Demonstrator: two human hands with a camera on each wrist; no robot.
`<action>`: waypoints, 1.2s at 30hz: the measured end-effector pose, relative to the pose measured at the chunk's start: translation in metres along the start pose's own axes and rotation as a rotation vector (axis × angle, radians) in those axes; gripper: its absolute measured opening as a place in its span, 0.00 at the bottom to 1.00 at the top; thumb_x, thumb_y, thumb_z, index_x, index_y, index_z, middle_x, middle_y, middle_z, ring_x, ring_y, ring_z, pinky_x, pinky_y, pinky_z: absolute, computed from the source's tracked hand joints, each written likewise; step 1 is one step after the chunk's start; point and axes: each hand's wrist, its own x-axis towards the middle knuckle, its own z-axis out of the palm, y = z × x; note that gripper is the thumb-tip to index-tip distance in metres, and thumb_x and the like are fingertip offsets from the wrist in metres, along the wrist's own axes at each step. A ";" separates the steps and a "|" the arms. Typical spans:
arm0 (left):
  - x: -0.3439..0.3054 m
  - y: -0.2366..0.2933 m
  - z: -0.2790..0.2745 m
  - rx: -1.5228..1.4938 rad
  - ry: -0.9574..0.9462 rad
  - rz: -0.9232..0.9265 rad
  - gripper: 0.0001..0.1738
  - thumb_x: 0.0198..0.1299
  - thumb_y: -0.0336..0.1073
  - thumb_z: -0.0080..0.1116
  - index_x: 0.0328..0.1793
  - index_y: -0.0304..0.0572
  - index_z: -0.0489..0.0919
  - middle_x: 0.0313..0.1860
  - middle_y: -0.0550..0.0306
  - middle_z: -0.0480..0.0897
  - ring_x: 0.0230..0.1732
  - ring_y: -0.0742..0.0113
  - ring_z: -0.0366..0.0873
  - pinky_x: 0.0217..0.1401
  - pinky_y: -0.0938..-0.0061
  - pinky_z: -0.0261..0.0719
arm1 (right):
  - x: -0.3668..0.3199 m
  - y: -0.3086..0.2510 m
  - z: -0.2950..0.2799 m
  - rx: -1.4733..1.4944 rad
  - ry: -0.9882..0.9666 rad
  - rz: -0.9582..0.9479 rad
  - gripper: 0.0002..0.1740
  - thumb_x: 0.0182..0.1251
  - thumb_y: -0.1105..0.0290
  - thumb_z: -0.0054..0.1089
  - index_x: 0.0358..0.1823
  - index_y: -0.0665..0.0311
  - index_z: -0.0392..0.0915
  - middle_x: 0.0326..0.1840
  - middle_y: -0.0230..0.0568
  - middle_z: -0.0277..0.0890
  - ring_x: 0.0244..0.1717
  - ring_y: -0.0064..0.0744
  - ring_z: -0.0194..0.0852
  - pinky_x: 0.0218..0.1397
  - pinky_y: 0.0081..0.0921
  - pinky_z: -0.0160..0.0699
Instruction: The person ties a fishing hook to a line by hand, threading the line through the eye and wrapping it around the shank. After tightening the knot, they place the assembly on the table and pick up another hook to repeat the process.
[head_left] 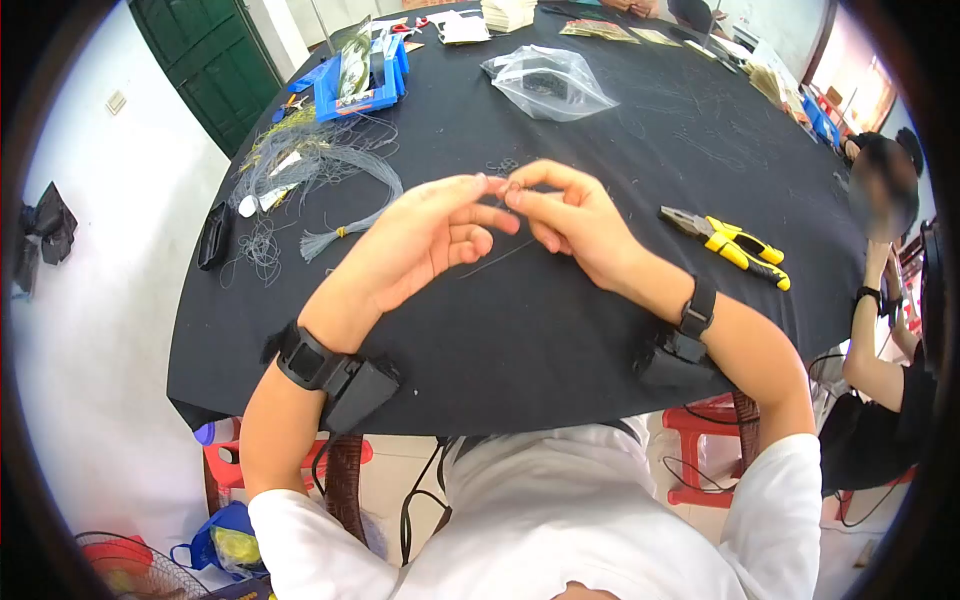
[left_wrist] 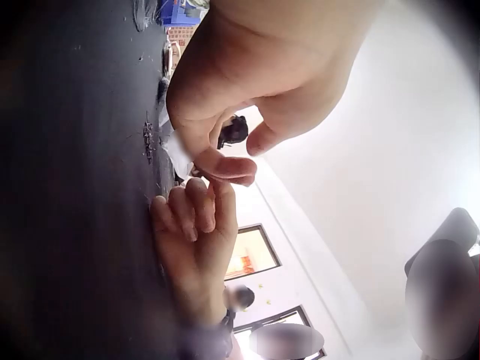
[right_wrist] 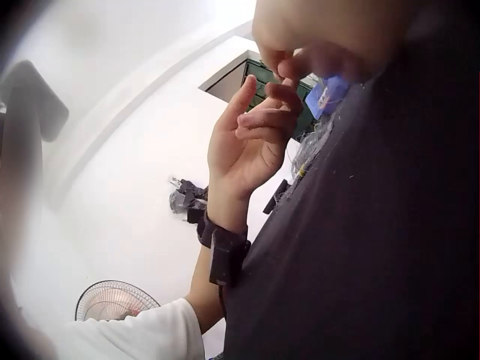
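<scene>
Over the black-covered table, both hands meet at the fingertips. My left hand [head_left: 425, 235] has its palm turned up and its fingers loosely bent, the index fingertip touching the right fingertips; its thumb stands apart in the left wrist view. My right hand [head_left: 580, 225] pinches with thumb and index finger at that tip, where a small dark bit [head_left: 513, 187] shows; fingers mostly hide it, and I cannot tell its kind. A thin line [head_left: 495, 260] runs slantwise below the hands. Right of the right hand lie yellow-and-black pliers [head_left: 735, 245].
A tied bundle of grey line [head_left: 370, 195] lies left of the hands, with a loose tangle [head_left: 262, 252] nearby. Behind stand a blue bin [head_left: 375, 95] and a clear zip bag [head_left: 550, 85]. Another person [head_left: 880, 330] sits at the right edge.
</scene>
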 end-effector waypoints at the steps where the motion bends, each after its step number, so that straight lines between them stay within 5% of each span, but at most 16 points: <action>1: 0.001 0.001 -0.001 0.034 0.008 0.018 0.20 0.65 0.43 0.47 0.55 0.35 0.72 0.36 0.58 0.77 0.29 0.79 0.71 0.24 0.90 0.62 | 0.002 -0.001 0.000 0.001 -0.009 -0.005 0.08 0.62 0.67 0.57 0.40 0.61 0.75 0.16 0.25 0.67 0.16 0.10 0.58 0.17 0.11 0.47; 4: -0.002 -0.003 0.005 0.107 0.098 0.022 0.14 0.63 0.39 0.52 0.48 0.36 0.76 0.25 0.70 0.69 0.21 0.86 0.57 0.23 0.90 0.56 | -0.003 -0.001 0.002 0.020 -0.016 0.024 0.07 0.63 0.69 0.56 0.41 0.62 0.75 0.17 0.23 0.67 0.19 0.09 0.57 0.19 0.10 0.49; 10: -0.002 -0.010 0.005 0.148 0.157 0.005 0.11 0.61 0.36 0.55 0.43 0.36 0.78 0.21 0.75 0.65 0.19 0.88 0.55 0.21 0.90 0.53 | -0.004 -0.006 0.004 -0.077 -0.033 -0.031 0.07 0.64 0.70 0.55 0.41 0.64 0.75 0.17 0.23 0.67 0.20 0.10 0.58 0.23 0.11 0.54; 16: 0.003 -0.016 0.001 0.154 0.312 0.161 0.08 0.57 0.34 0.59 0.36 0.37 0.80 0.20 0.73 0.69 0.19 0.87 0.56 0.19 0.87 0.49 | -0.002 -0.002 0.000 -0.180 0.041 -0.112 0.09 0.63 0.71 0.55 0.44 0.65 0.74 0.17 0.23 0.67 0.21 0.10 0.60 0.25 0.11 0.58; 31: 0.002 -0.016 0.006 0.177 0.267 0.127 0.08 0.57 0.35 0.58 0.38 0.39 0.80 0.20 0.74 0.69 0.19 0.87 0.55 0.20 0.87 0.49 | 0.001 0.005 0.001 -0.256 0.053 -0.132 0.07 0.61 0.72 0.57 0.38 0.68 0.75 0.20 0.21 0.67 0.19 0.08 0.58 0.22 0.11 0.56; 34: 0.003 -0.018 0.007 0.217 0.259 0.095 0.09 0.60 0.36 0.56 0.41 0.39 0.79 0.17 0.76 0.61 0.17 0.87 0.51 0.19 0.87 0.47 | 0.002 0.009 -0.005 -0.336 0.026 -0.196 0.05 0.61 0.72 0.56 0.36 0.66 0.74 0.20 0.21 0.68 0.19 0.09 0.57 0.21 0.12 0.56; 36: 0.003 -0.018 0.004 0.200 0.243 0.091 0.08 0.58 0.36 0.58 0.39 0.40 0.80 0.19 0.74 0.67 0.19 0.87 0.54 0.20 0.87 0.48 | 0.002 0.005 -0.006 -0.475 0.031 -0.264 0.05 0.60 0.73 0.56 0.36 0.66 0.75 0.19 0.23 0.67 0.18 0.10 0.57 0.21 0.13 0.56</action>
